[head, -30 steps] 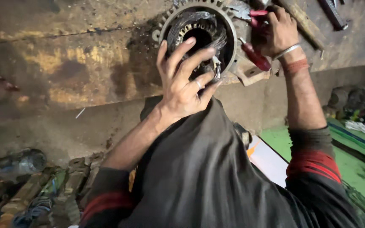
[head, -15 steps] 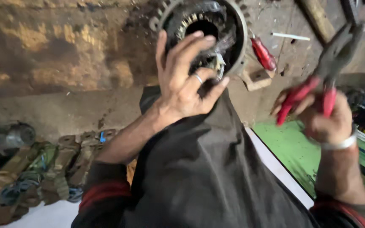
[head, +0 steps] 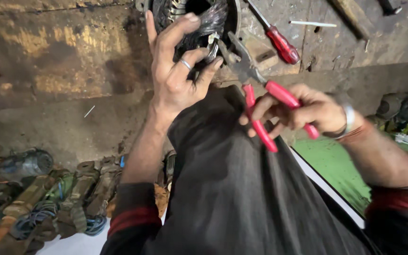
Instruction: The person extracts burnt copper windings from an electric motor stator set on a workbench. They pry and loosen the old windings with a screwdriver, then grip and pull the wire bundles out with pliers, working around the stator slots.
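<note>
My left hand point(head: 178, 75) is wrapped over the near side of a round metal motor stator point(head: 223, 19) with dark wire windings, fingers spread on the coils; a ring sits on one finger. My right hand point(head: 308, 111) grips red-handled pliers point(head: 260, 101), whose jaws point up-left and reach the stator's lower rim beside my left fingertips. The stator rests at the far end of my raised knee in dark trousers point(head: 232, 179).
A red-handled screwdriver point(head: 279, 42) and a small wooden block point(head: 260, 52) lie on the dirty floor beyond the stator. Old wound motor parts point(head: 48, 203) are piled at lower left. A green mat point(head: 336, 165) lies at right.
My right hand picked up the pliers at the right and brought them left to the stator's rim. My left hand stayed on the windings. The view shifted down.
</note>
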`<action>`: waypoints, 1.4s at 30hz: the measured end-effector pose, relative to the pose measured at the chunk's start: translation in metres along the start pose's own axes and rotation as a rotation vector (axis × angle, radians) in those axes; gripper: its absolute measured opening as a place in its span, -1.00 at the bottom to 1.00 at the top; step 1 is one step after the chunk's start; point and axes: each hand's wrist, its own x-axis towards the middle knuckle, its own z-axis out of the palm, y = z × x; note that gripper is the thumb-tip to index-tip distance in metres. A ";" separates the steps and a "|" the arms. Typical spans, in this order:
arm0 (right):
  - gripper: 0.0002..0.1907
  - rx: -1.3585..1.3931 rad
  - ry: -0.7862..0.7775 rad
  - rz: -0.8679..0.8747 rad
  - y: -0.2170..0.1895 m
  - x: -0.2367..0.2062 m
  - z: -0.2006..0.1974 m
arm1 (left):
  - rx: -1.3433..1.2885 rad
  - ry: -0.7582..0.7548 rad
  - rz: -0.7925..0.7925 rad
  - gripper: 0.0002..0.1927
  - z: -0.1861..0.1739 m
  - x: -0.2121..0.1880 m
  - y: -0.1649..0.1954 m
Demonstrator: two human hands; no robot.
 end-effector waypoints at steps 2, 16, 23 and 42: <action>-0.38 0.003 -0.027 0.034 -0.011 -0.005 -0.003 | 0.010 -0.010 0.003 -0.75 0.001 -0.001 0.002; -0.32 -0.130 -0.047 0.141 -0.047 -0.007 0.004 | -0.005 0.014 0.006 -0.78 0.000 0.004 0.002; -0.42 -0.042 -0.034 0.108 -0.030 -0.003 -0.010 | -0.083 0.015 0.038 -0.79 -0.006 0.006 -0.004; -0.85 -0.820 0.519 -0.463 0.069 0.025 0.009 | -0.132 -0.007 0.075 -0.71 -0.002 -0.004 -0.011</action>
